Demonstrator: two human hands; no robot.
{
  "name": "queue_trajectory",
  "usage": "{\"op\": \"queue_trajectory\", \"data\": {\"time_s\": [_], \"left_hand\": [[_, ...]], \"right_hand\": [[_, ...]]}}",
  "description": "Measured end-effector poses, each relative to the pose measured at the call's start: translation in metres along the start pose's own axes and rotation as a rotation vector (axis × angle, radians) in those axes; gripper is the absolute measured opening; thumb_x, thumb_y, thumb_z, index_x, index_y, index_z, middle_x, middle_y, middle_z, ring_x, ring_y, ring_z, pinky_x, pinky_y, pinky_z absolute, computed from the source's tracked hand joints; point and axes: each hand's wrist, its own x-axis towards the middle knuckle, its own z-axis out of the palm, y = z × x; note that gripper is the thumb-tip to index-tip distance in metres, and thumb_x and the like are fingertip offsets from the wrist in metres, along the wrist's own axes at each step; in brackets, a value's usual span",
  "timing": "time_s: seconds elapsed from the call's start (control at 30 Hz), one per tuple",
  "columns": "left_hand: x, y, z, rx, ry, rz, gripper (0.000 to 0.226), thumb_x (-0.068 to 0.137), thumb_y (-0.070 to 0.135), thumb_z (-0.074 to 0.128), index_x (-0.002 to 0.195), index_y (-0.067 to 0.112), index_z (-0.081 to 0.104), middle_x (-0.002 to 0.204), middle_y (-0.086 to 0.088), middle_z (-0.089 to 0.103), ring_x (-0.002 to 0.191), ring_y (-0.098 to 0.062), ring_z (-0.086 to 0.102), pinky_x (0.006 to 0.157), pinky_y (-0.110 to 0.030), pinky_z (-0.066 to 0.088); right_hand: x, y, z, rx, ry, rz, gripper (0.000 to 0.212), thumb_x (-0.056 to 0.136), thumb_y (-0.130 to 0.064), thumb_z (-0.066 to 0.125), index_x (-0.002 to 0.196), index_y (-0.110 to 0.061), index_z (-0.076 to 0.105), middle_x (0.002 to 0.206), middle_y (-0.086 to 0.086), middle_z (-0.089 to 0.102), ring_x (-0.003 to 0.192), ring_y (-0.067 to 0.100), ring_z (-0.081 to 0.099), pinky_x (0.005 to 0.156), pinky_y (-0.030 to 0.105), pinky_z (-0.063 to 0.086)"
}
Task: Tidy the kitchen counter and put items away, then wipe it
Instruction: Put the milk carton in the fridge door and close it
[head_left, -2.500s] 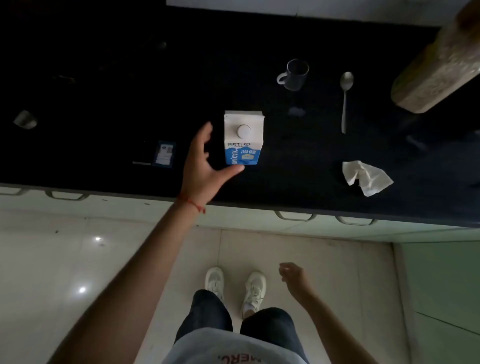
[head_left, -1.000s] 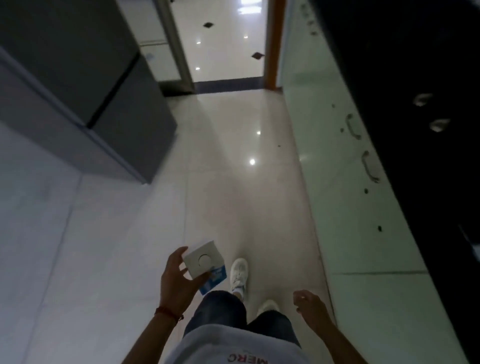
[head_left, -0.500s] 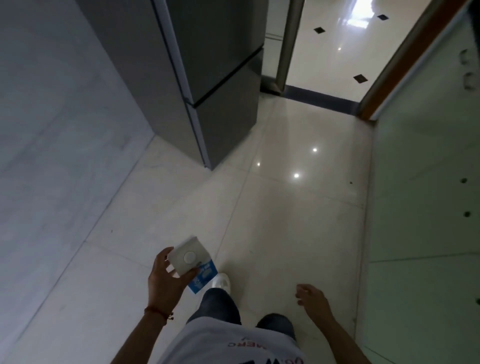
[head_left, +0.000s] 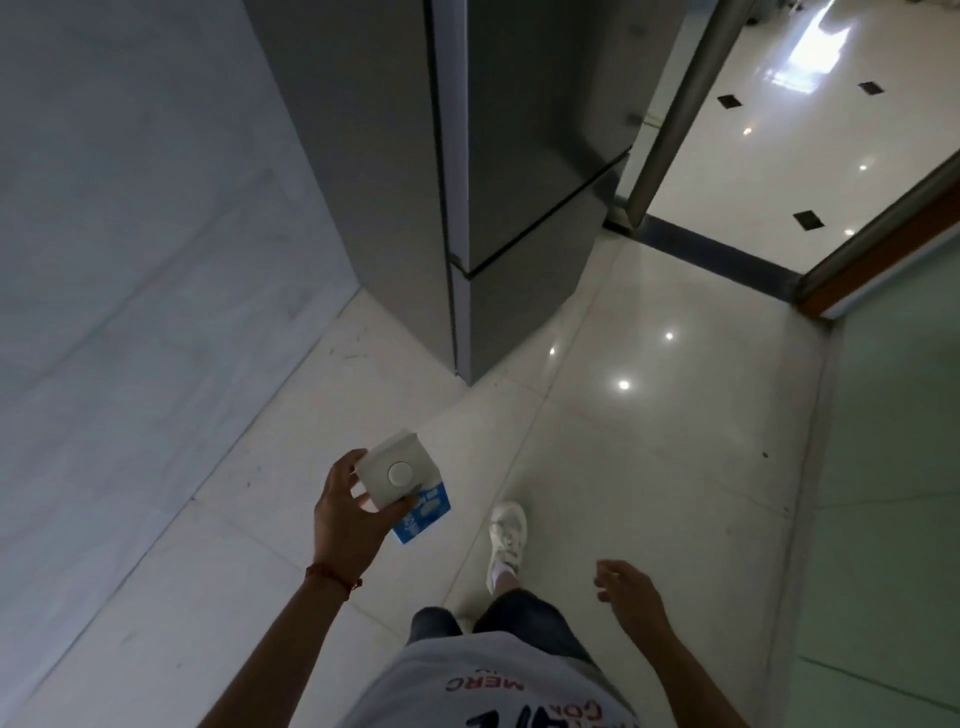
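Head view: left hand grips milk carton; right hand hangs loosely curled, holding nothing.

— Where is everything sitting right now?
— The fridge is standing ahead, backing against the wall running along the left. The doorway is opening to its right, with the cabinet front lining the far right.
— And the hands?
— The left hand is holding the milk carton over the floor, left of the forward shoe. The right hand is hanging on the right of that shoe, well apart from the carton.
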Motion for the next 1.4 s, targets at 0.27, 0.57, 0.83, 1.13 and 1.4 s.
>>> {"op": "queue_trajectory", "data": {"time_s": [0.27,0.57,0.83,1.13,1.4], "left_hand": [[0.073,0.039,-0.009,-0.061,0.169,-0.086,0.068,0.063,0.001,0.080,0.121,0.009,0.045,0.123,-0.018,0.057,0.104,-0.022,0.053,0.081,-0.039,0.054],[0.144,0.062,-0.032,-0.094,0.326,-0.167,0.063,0.066,-0.001,0.078,0.118,0.014,0.046,0.120,-0.022,0.059,0.108,-0.038,0.058,0.079,-0.053,0.056],[0.257,0.107,-0.048,-0.054,0.112,-0.006,0.065,0.064,0.002,0.079,0.121,0.009,0.046,0.123,-0.016,0.057,0.109,-0.028,0.055,0.088,-0.046,0.053],[0.345,0.181,-0.070,-0.047,-0.064,0.298,0.072,0.062,0.001,0.080,0.125,0.005,0.045,0.125,-0.016,0.055,0.113,-0.028,0.054,0.090,-0.049,0.052],[0.354,0.204,-0.062,-0.146,-0.095,0.403,0.072,0.059,-0.004,0.080,0.119,0.018,0.045,0.110,0.005,0.056,0.101,-0.007,0.055,0.079,-0.025,0.050]], "right_hand": [[0.088,-0.162,-0.002,-0.097,-0.108,-0.187,0.026,0.093,-0.015,0.049,0.106,0.003,0.062,0.092,0.013,0.064,0.081,0.025,0.061,0.077,0.032,0.045],[0.111,-0.385,0.027,-0.106,0.060,-0.622,0.040,0.092,-0.020,0.052,0.130,-0.010,0.047,0.126,0.014,0.058,0.108,0.023,0.057,0.089,0.031,0.044],[0.088,-0.516,0.060,0.212,0.531,-0.999,0.074,0.079,-0.009,0.070,0.137,0.008,0.027,0.142,0.029,0.034,0.132,0.037,0.036,0.108,0.047,0.035],[0.094,-0.585,0.036,0.304,0.811,-1.168,0.088,0.068,-0.016,0.078,0.134,0.011,0.026,0.138,0.012,0.037,0.126,-0.013,0.029,0.102,0.003,0.028],[0.101,-0.574,0.018,0.100,0.794,-1.166,0.094,0.061,-0.022,0.082,0.132,0.013,0.031,0.138,0.011,0.034,0.132,0.011,0.030,0.109,0.011,0.027]]}}
